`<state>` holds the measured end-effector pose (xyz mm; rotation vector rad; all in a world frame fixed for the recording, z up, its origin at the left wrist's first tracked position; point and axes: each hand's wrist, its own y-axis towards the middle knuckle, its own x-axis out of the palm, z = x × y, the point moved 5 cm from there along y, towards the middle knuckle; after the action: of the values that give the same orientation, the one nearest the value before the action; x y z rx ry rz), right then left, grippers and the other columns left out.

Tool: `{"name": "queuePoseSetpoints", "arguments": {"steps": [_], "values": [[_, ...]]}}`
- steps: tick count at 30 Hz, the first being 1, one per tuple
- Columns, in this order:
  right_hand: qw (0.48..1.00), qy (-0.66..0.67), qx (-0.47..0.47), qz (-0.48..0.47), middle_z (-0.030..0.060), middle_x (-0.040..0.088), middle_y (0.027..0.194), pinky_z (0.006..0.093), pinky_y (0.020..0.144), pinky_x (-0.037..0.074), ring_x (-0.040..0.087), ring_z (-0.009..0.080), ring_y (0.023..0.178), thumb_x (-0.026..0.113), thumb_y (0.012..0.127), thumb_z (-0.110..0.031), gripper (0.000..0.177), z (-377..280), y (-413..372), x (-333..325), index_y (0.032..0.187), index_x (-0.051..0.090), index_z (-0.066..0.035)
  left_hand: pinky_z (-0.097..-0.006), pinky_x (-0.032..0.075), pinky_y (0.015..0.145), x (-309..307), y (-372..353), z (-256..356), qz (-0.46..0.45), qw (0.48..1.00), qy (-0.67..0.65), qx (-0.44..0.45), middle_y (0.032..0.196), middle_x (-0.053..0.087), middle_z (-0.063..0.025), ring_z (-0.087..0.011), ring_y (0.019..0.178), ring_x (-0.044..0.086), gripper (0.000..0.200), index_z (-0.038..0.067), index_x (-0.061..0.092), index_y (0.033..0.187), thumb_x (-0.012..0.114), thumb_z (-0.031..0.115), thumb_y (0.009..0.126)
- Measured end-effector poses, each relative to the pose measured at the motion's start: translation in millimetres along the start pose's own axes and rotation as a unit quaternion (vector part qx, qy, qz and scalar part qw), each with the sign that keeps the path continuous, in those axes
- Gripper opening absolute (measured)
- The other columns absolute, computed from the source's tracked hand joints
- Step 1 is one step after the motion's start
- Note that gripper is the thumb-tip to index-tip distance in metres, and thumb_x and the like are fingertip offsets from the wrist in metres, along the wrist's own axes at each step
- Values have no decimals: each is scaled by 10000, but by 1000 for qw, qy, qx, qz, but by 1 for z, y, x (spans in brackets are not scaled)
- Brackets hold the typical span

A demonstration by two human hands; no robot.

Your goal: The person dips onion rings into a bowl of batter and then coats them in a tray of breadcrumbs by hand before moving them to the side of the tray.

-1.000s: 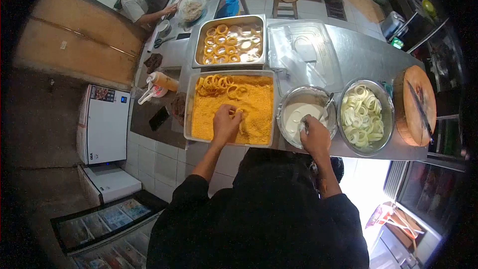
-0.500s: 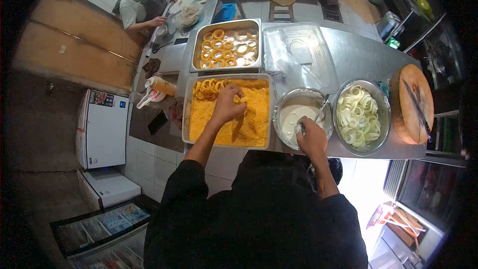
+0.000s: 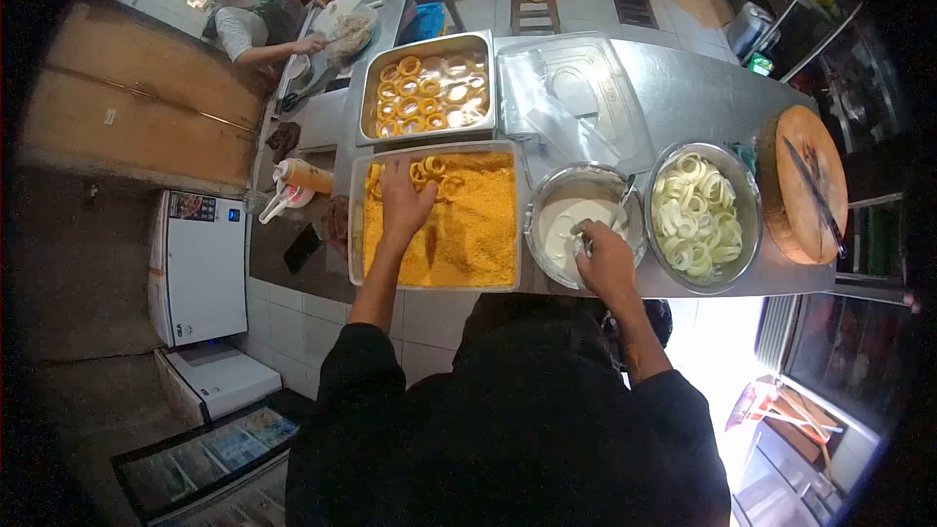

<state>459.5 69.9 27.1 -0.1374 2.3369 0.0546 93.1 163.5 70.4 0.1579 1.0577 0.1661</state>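
My left hand (image 3: 402, 200) is over a clear tub (image 3: 434, 286) of orange breadcrumbs (image 3: 473, 234). Its fingers stretch towards the crumbed onion rings (image 3: 429, 170) in the tub's far left part, thumb apart, and I see nothing gripped. Over the steel bowl of pale batter (image 3: 558, 226), my right hand (image 3: 607, 262) has its batter-smeared fingers pinched together; what they hold, if anything, is hidden. A spoon (image 3: 623, 203) leans in that bowl, beyond the fingers. To the right, a second steel bowl (image 3: 673, 268) holds many raw onion rings (image 3: 698, 215).
Behind the tub, a steel tray (image 3: 429, 133) contains coated rings in rows. A clear lid (image 3: 620, 102) lies beside it. At right, a knife (image 3: 815, 190) rests on a round wooden board (image 3: 795, 224). Bottles (image 3: 305, 176) and a phone (image 3: 303, 248) lie left. Another person (image 3: 259, 24) works at the far-left counter.
My left hand has moved left over the crumbs, to the rings at the side, and its fingers have straightened. My right hand stays over the batter. The view has shifted slightly.
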Motion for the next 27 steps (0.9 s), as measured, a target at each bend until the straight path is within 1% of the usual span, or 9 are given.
{"name": "queuePoseSetpoints", "arguments": {"steps": [4,10,12,15,18,20,22,24,27], "values": [[996,-69,-18,-62,157,623,1105,509,873,570,684,378,1042,750,817,-99,339,-10,11,2,1145,662,-107,-536,435,1080,11,-43,3,-17,997,-41,62,1296,564,-214,-435,1247,519,418,20,636,1256,765,132,875],[982,-154,-23,-110,180,577,1149,521,905,578,651,389,1116,758,782,-49,321,-7,25,17,1091,673,-71,-538,448,1064,19,-101,-7,6,1000,-13,23,1325,568,-222,-424,1262,515,371,5,641,1254,742,118,915],[982,-152,-37,-107,184,575,1139,526,908,575,642,402,1120,760,770,-35,315,-13,26,11,1072,673,-60,-532,473,1039,20,-114,-18,8,995,-79,-54,1302,583,-216,-415,1249,527,326,-3,646,1233,723,98,933],[993,-86,-37,-68,186,577,1159,527,901,553,647,415,1095,782,768,-44,366,-20,27,-9,1118,676,-64,-511,498,998,13,-118,-28,59,994,-63,-59,1258,606,-212,-412,1204,554,307,-7,644,1225,712,82,940],[990,-72,-118,14,201,596,1186,533,940,528,638,446,1098,784,785,-50,368,-29,26,-28,1133,662,-53,-498,509,949,9,-119,-23,102,984,-104,-106,1197,633,-200,-396,1157,582,279,-5,646,1202,710,81,944],[994,-56,-85,42,188,618,1266,522,964,532,606,419,1204,782,752,-7,450,-36,25,-40,1187,676,-50,-500,506,942,9,-119,-25,113,983,-92,-109,1180,639,-195,-393,1140,589,265,-5,646,1188,709,84,946],[988,-54,-113,87,194,643,1166,514,942,534,640,426,1129,765,754,-1,447,-35,14,-35,1188,668,-37,-501,502,936,11,-121,-29,126,983,-80,-110,1163,644,-190,-390,1123,595,251,-5,645,1173,709,87,948],[996,18,-53,-67,199,680,1089,506,926,539,674,422,1062,730,765,8,433,1,8,-1,1192,667,-35,-506,500,935,16,-122,-34,110,987,-68,-96,1136,647,-190,-393,1115,603,232,-3,644,1149,709,90,947],[984,-19,3,-177,208,716,1063,476,910,555,703,410,988,700,768,6,432,-6,3,6,1197,673,-42,-509,500,932,13,-122,-31,94,987,-66,-112,1114,643,-199,-404,1104,606,213,-3,647,1125,707,101,950]]}}
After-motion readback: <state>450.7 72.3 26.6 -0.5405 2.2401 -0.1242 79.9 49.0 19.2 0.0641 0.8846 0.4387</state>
